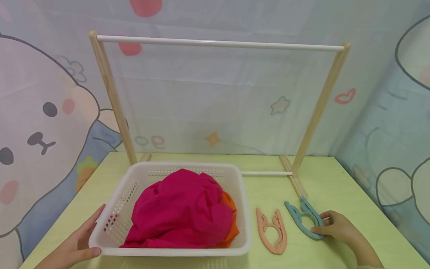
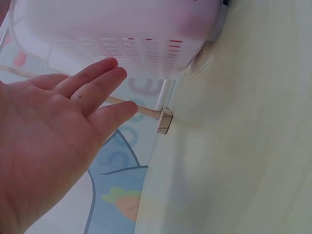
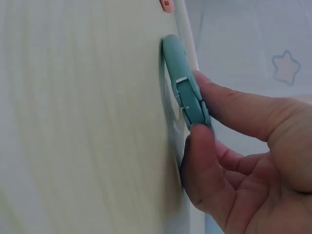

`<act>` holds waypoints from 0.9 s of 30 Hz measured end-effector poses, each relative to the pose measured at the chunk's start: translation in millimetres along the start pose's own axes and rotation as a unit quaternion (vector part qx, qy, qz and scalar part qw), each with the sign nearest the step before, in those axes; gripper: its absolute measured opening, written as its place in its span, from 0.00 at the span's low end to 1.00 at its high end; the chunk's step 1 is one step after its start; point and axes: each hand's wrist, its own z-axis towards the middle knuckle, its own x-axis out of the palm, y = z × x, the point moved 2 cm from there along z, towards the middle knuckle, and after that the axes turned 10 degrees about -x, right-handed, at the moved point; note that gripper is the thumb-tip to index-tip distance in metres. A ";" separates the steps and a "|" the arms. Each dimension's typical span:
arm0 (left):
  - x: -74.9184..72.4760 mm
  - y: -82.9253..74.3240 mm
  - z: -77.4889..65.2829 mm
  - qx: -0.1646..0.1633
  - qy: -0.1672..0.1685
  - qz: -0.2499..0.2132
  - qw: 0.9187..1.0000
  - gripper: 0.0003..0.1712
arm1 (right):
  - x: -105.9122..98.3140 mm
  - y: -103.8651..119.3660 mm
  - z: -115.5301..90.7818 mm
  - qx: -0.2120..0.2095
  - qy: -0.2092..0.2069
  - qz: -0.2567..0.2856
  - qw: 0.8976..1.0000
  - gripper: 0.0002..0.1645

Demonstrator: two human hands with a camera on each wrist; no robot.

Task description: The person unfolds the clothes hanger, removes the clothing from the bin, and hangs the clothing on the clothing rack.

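Observation:
My left hand [image 1: 72, 246] touches the left side of a white plastic basket [image 1: 174, 252], its fingers fairly straight in the left wrist view. A crumpled crimson cloth [image 1: 181, 213] fills most of the basket, with an orange cloth [image 1: 232, 228] showing at its right edge. Over on the right, my right hand [image 1: 340, 228] pinches a blue folding clothes hanger [image 1: 313, 213] between thumb and fingers. That hanger lies folded at the table surface, and the right wrist view shows it edge-on. Between it and the basket lies a folded pink hanger [image 1: 283, 229].
Behind the basket stands a wooden drying rack with a white top rail [image 1: 218, 43] and a lower rail [image 1: 267, 173]. Its right foot [image 1: 297, 185] reaches forward, close to the blue hanger. A printed cloth backdrop surrounds the pale yellow table [image 1: 362, 213].

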 end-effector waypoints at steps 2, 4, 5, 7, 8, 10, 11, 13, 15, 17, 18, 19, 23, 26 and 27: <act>-0.3 -0.7 -0.3 -0.006 0.000 -0.002 1.000 0.53 | 0.4 -0.2 0.2 0.001 0.000 0.010 1.000 0.43; -0.6 -1.3 -0.5 -0.010 0.000 -0.001 1.000 0.53 | 0.9 -0.9 0.2 0.000 0.000 0.019 1.000 0.43; -0.7 -1.6 -0.6 -0.014 -0.001 -0.001 1.000 0.53 | 1.2 -1.2 0.2 -0.001 -0.001 0.024 1.000 0.42; -0.9 -1.7 -0.8 -0.022 -0.003 -0.003 1.000 0.52 | 1.3 -1.7 0.1 -0.005 0.001 0.030 1.000 0.40; -1.0 -1.8 -0.9 -0.025 -0.004 -0.004 1.000 0.52 | 1.2 -1.9 0.1 -0.006 0.004 0.032 0.999 0.40; -1.1 -1.6 -1.1 -0.033 -0.005 -0.006 0.999 0.52 | 1.0 -2.1 0.1 -0.006 0.007 0.037 0.999 0.41; -1.1 -1.6 -1.2 -0.039 -0.008 -0.006 0.999 0.52 | 0.9 -2.2 0.4 -0.006 0.008 0.040 0.999 0.41; -1.0 -1.6 -1.5 -0.047 -0.014 -0.005 0.999 0.52 | 0.8 -2.3 0.7 -0.004 0.008 0.048 0.999 0.42; -0.6 -1.8 -1.7 -0.052 -0.017 -0.001 0.998 0.52 | 1.2 -2.7 1.3 -0.003 0.004 0.059 0.998 0.42; -0.1 -2.6 -1.9 -0.057 -0.020 0.003 0.998 0.52 | 1.2 -3.1 2.1 -0.004 -0.002 0.066 0.998 0.41; 0.1 -3.0 -1.9 -0.064 -0.022 0.003 0.998 0.53 | 1.2 -3.1 2.6 -0.005 -0.005 0.068 0.998 0.41; 0.2 -3.6 -2.1 -0.070 -0.024 0.002 0.997 0.53 | 1.1 -3.0 3.1 -0.004 -0.009 0.069 0.998 0.41; 0.4 -4.9 -2.2 -0.090 -0.022 -0.002 0.996 0.53 | -0.1 -0.6 4.7 -0.004 -0.018 0.066 0.998 0.41; 0.8 -5.4 -1.9 -0.073 -0.017 0.003 0.997 0.53 | -1.3 2.7 5.0 -0.010 -0.020 0.070 0.997 0.40; 1.1 -5.7 -1.7 -0.066 -0.016 0.003 0.998 0.53 | -1.7 4.1 5.0 -0.012 -0.023 0.072 0.997 0.40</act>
